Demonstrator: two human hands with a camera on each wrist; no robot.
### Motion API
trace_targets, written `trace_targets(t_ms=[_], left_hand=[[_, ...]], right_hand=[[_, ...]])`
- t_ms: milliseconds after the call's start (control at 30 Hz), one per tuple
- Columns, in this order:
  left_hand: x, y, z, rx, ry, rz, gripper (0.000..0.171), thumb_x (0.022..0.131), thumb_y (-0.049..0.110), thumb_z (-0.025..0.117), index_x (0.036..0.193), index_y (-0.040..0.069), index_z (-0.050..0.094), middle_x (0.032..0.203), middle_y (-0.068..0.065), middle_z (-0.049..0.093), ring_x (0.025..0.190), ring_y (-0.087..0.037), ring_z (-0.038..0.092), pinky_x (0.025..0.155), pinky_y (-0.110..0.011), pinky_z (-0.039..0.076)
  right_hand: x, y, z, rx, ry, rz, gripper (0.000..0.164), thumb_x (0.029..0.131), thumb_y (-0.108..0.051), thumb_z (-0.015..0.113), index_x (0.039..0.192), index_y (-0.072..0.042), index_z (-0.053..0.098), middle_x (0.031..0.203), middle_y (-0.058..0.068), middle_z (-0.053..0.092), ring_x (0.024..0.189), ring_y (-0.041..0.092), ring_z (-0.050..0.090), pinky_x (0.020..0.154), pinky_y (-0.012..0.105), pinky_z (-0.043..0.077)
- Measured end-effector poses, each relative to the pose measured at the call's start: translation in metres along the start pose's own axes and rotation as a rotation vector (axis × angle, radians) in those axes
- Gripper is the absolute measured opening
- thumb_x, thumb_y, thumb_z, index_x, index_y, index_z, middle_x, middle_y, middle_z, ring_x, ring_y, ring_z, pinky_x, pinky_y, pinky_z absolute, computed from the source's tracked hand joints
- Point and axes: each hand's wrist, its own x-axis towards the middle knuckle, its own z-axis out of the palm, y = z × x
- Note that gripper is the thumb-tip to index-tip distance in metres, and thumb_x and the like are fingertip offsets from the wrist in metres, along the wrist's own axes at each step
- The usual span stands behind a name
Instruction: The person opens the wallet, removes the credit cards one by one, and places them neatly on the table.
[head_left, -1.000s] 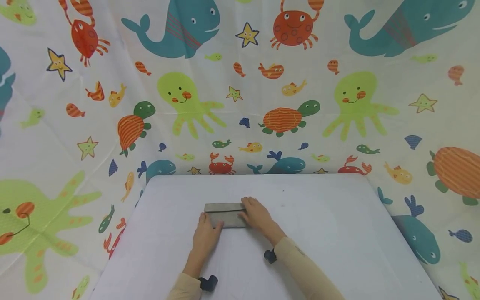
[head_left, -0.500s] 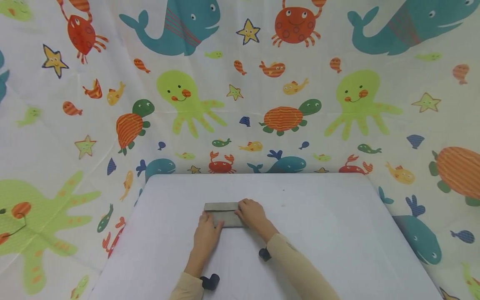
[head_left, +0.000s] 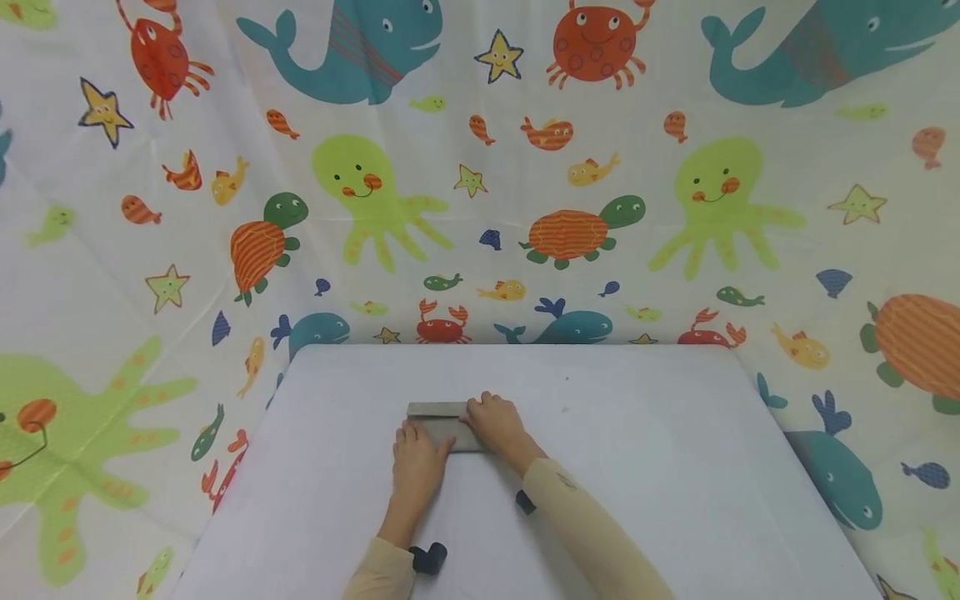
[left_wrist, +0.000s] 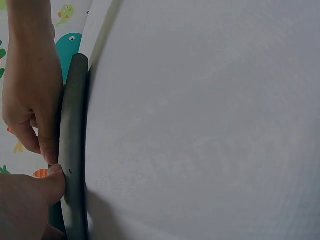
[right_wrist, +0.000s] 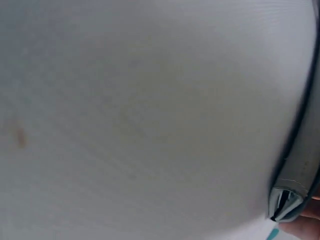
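Note:
A flat grey case (head_left: 444,428) with a long fold-over flap (head_left: 435,409) lies on the white table. My left hand (head_left: 417,467) holds its left end, fingers at the left edge and thumb over the near side. My right hand (head_left: 497,423) grips the flap right of the middle with bent fingers, covering the case's upper right part. From the left wrist, the case (left_wrist: 75,120) appears edge-on and slightly bowed, the left thumb on its rim and right fingertips just beside it. In the right wrist view, the open folded end of the case (right_wrist: 286,202) shows beside a few fingers (right_wrist: 306,226).
The white-covered table (head_left: 637,467) spreads around the case. Behind and beside it hangs a curtain (head_left: 480,225) printed with sea animals. A black wrist camera mount (head_left: 429,558) sits at the left cuff, another mount (head_left: 526,502) at the right.
My right hand has slid leftward along the flap from the right end toward the middle. My left hand stays at the left end with only a slight shift.

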Motion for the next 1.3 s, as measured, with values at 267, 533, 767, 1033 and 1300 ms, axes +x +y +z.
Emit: trace_targets(t_ms=[267, 533, 767, 1033, 1300], left_hand=[[0.002, 0.001, 0.002, 0.018, -0.001, 0.01, 0.079, 0.1, 0.046, 0.057, 0.142, -0.019, 0.039, 0.149, -0.045, 0.031, 0.142, -0.058, 0.031, 0.115, -0.066, 0.032], [0.005, 0.004, 0.003, 0.087, 0.004, 0.01, 0.077, 0.1, 0.046, 0.056, 0.141, -0.018, 0.042, 0.147, -0.045, 0.034, 0.14, -0.058, 0.035, 0.114, -0.064, 0.035], [0.004, 0.005, 0.005, 0.137, 0.041, 0.035, 0.076, 0.1, 0.047, 0.056, 0.138, -0.018, 0.045, 0.143, -0.046, 0.039, 0.136, -0.058, 0.04, 0.11, -0.065, 0.04], [0.007, 0.008, 0.006, 0.131, 0.046, 0.019, 0.076, 0.099, 0.045, 0.057, 0.138, -0.019, 0.046, 0.144, -0.046, 0.039, 0.137, -0.059, 0.04, 0.109, -0.065, 0.04], [0.005, 0.009, 0.008, 0.115, 0.086, 0.019, 0.072, 0.097, 0.041, 0.062, 0.136, -0.018, 0.048, 0.142, -0.046, 0.041, 0.133, -0.059, 0.044, 0.107, -0.065, 0.042]], right_hand=[[0.0, -0.006, 0.005, -0.206, 0.011, -0.101, 0.016, 0.103, -0.02, 0.053, 0.113, -0.01, 0.061, 0.094, 0.011, 0.07, 0.078, 0.023, 0.069, 0.066, 0.033, 0.059], [0.01, -0.008, 0.004, -0.233, -0.039, -0.142, 0.012, 0.101, -0.015, 0.056, 0.106, -0.008, 0.065, 0.092, 0.008, 0.072, 0.079, 0.019, 0.07, 0.068, 0.033, 0.06], [0.013, -0.008, 0.003, -0.26, -0.091, -0.145, 0.013, 0.102, -0.018, 0.054, 0.107, -0.009, 0.063, 0.09, 0.006, 0.07, 0.078, 0.019, 0.069, 0.069, 0.034, 0.061], [0.016, -0.007, 0.004, -0.231, -0.059, -0.128, 0.011, 0.101, -0.014, 0.052, 0.101, -0.008, 0.061, 0.085, 0.006, 0.067, 0.073, 0.02, 0.067, 0.064, 0.036, 0.059], [0.025, -0.003, 0.0, -0.157, -0.121, -0.063, 0.014, 0.103, -0.017, 0.054, 0.1, -0.007, 0.063, 0.08, 0.005, 0.066, 0.065, 0.013, 0.061, 0.059, 0.029, 0.058]])
